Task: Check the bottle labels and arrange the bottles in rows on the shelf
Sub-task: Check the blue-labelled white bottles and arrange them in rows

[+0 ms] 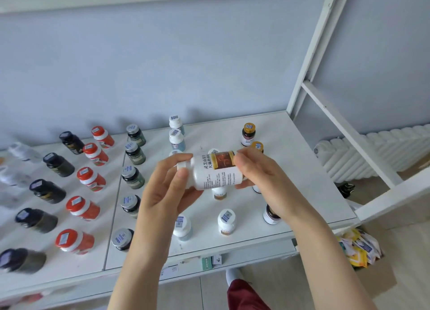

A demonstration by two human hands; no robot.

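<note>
Above the shelf (302,170), white bottle (216,172) sideways between left hand (167,186) and right hand (263,177)

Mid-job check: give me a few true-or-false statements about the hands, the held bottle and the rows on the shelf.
1. The left hand and the right hand both hold one white bottle. True.
2. That white bottle stands upright on the shelf. False: it is held sideways above the shelf.
3. The red bottles form a row running front to back. True.
4. The gold-capped bottles stand left of the red bottles. False: they stand well to the right of them.
</note>
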